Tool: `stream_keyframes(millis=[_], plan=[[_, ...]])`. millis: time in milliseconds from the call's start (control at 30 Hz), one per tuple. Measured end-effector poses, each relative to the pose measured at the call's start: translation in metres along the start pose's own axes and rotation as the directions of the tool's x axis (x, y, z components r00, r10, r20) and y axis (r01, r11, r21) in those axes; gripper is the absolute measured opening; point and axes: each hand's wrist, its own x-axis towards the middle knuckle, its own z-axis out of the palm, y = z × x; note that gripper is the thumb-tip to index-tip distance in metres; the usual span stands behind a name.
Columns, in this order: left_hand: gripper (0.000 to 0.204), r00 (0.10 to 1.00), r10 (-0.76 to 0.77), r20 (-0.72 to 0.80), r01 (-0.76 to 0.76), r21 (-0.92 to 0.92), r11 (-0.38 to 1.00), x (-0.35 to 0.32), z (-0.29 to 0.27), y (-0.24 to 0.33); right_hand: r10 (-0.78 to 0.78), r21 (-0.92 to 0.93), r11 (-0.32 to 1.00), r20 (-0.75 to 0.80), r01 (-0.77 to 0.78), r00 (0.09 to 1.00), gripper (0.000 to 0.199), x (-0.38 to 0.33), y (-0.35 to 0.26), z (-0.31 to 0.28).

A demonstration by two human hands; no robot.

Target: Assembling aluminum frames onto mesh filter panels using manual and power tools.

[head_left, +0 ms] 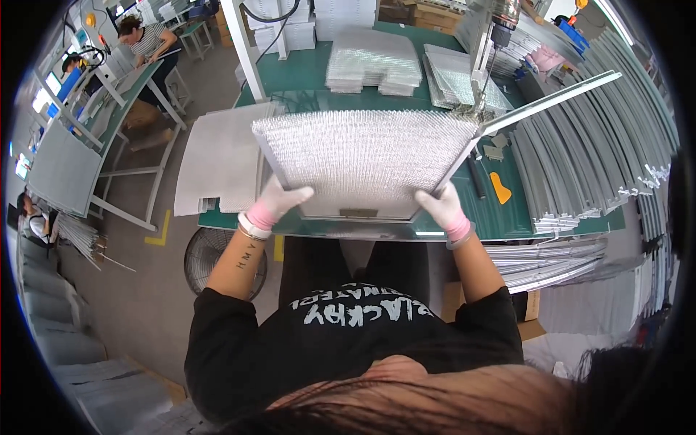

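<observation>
My left hand [279,201] and right hand [444,208], in white gloves with pink cuffs, grip the two sides of a silvery metal mesh panel [370,148] near its lower corners. Pale metal edging runs along the panel's sides, and a small tan rectangle [358,213] shows at its near edge. The panel is tilted, its far edge raised over the green tabletop [464,206]. Both thumbs lie on the near side; my other fingers are mostly hidden. From the far right corner a long pale metal strip [554,101] sticks out to the right; whether it is joined to the panel is unclear.
Flat pale panels [217,156] lie at left, and stacked mesh sheets [373,61] at the back. Rows of metal strips [580,159] fill the right. A yellow-orange flat tool [500,188] lies nearby. A power tool [504,22] hangs above. A floor fan [210,261] stands lower left.
</observation>
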Motion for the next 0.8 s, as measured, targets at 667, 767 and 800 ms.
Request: stream_keyframes(millis=[667,767,800], plan=[[0.047,0.945,0.326,-0.038,-0.328,-0.074,0.942,-0.002,0.003,0.025,0.035,-0.162,0.986,-0.064,-0.045,0.997,0.057,-0.017,0.046,0.009],[0.030,0.871,0.487,-0.056,-0.485,0.055,0.873,0.009,0.030,0.091,-0.002,-0.187,0.982,-0.102,-0.017,0.995,0.055,-0.022,0.040,0.010],[0.030,0.868,0.493,-0.059,-0.490,0.058,0.870,0.008,0.029,0.086,-0.007,-0.188,0.982,-0.097,-0.012,0.995,0.055,-0.020,0.038,0.012]])
